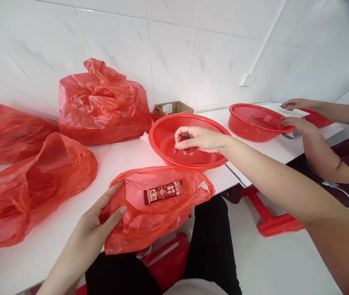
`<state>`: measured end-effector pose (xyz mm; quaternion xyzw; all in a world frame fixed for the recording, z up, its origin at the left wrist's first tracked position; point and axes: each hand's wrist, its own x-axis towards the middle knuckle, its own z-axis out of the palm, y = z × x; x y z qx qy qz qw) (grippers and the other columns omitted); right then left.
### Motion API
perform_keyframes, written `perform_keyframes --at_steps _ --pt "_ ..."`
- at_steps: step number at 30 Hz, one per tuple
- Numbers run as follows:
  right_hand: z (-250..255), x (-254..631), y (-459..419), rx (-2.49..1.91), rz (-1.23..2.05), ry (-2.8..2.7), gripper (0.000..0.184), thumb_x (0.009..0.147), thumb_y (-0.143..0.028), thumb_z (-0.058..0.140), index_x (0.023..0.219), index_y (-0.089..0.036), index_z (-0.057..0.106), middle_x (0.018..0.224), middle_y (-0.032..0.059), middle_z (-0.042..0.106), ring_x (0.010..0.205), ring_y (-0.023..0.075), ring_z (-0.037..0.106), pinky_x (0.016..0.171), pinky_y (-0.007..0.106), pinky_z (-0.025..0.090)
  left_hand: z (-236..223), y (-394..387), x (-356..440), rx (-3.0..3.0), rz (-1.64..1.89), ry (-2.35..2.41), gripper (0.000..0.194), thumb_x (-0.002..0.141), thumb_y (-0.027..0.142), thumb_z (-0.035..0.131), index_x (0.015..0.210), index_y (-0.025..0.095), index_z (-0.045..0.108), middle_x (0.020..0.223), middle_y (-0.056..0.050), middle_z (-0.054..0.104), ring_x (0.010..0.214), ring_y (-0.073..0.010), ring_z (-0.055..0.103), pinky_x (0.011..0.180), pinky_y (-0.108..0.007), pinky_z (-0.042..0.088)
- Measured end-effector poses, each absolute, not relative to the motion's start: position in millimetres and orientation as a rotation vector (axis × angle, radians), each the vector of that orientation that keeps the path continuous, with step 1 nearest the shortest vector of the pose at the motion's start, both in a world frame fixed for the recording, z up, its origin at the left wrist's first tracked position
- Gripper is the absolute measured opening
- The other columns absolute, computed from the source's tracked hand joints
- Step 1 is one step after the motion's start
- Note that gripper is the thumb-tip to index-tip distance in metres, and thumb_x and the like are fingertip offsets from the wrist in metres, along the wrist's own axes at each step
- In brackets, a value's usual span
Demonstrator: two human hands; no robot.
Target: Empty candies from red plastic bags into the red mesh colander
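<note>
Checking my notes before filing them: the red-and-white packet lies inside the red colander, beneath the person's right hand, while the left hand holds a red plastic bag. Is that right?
Not quite: the head view shows the packet lying in the red plastic bag, not in the red colander. The rest stands: the left hand holds that bag, and the right hand is above the colander.

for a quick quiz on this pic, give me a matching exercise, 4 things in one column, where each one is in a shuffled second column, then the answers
Things
1. Printed packet
2. Cardboard box
3. Left hand
4. Right hand

Places
A. Holding the edge of the red plastic bag
B. By the wall, behind the red colander
C. Above the colander, pinching something small and red
D. Lying inside the bag

Pairs: 1-D, 2-B, 3-A, 4-C
</note>
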<state>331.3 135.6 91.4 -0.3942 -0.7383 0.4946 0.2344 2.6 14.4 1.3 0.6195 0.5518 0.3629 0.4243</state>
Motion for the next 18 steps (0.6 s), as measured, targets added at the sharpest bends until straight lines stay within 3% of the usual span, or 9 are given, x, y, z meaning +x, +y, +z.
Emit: perform_keyframes --at_steps 4,6,9,12,15,18 --pt "82 283 93 -1.049 1.381 -2.309 0.024 0.081 -0.039 0.071 0.093 -0.02 0.061 0.092 0.0014 0.067 0.074 0.0126 0.063 0.064 0.024 0.052 8 14 15 1.456 0.92 1.373 0.063 0.087 0.044 0.063 0.146 0.031 0.043 0.152 -0.005 0.046 0.13 -0.0316 0.053 0.092 -0.039 0.058" --pt "68 267 81 -1.163 1.169 -2.48 0.027 0.079 -0.034 0.073 0.102 -0.023 0.065 0.099 0.0024 0.068 0.08 0.0157 0.065 0.065 0.025 0.051 10 12 18 1.441 0.905 1.402 0.066 0.086 0.046 0.063 0.146 0.031 0.043 0.151 -0.004 0.047 0.13 -0.0307 0.053 0.094 -0.037 0.056" --pt "49 258 75 -1.294 0.91 -2.519 0.045 0.079 -0.028 0.073 0.123 -0.028 0.062 0.112 0.0032 0.068 0.095 0.0202 0.066 0.074 0.027 0.052 11 10 18 1.383 0.898 1.42 0.073 0.084 0.048 0.065 0.149 0.03 0.038 0.149 -0.005 0.049 0.127 -0.0309 0.056 0.094 -0.037 0.056" --pt "48 258 75 -1.24 0.985 -2.495 0.054 0.083 -0.032 0.069 0.136 -0.031 0.055 0.118 0.0021 0.068 0.097 0.0207 0.067 0.083 0.029 0.053 8 8 14 1.33 0.902 1.443 0.073 0.082 0.049 0.066 0.148 0.033 0.039 0.148 -0.004 0.051 0.124 -0.0313 0.058 0.096 -0.041 0.055" --pt "62 265 81 -1.13 1.036 -2.413 0.043 0.09 -0.034 0.06 0.132 -0.027 0.058 0.12 0.0036 0.068 0.095 0.0186 0.067 0.089 0.033 0.052 7 7 12 1.306 0.923 1.462 0.07 0.082 0.048 0.067 0.146 0.035 0.043 0.146 -0.002 0.054 0.126 -0.0306 0.057 0.098 -0.042 0.053" --pt "79 284 104 -1.117 1.019 -2.243 0.033 0.095 -0.037 0.051 0.12 -0.019 0.062 0.11 0.0081 0.07 0.092 0.017 0.067 0.084 0.033 0.055 8 6 11 1.283 0.957 1.451 0.07 0.08 0.049 0.068 0.144 0.034 0.045 0.147 -0.002 0.053 0.128 -0.0316 0.054 0.094 -0.04 0.056"
